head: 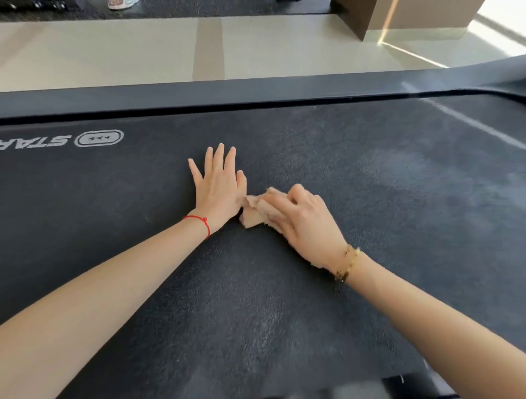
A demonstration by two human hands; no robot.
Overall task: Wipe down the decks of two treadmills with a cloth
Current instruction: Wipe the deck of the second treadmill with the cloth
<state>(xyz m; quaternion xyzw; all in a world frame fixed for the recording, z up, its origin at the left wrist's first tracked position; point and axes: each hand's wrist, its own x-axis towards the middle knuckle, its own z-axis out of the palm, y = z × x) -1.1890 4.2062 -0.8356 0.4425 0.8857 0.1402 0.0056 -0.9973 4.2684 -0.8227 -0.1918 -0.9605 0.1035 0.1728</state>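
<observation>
Dark treadmill deck [284,299]: left hand [217,189] flat, fingers straight; right hand [306,225] fingers clutch beige cloth [253,215].

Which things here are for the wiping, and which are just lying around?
For the job: cloth, treadmill belt, right hand gripping the cloth, left hand flat on the belt.
Just there: shoe, brown box, floor.
</observation>
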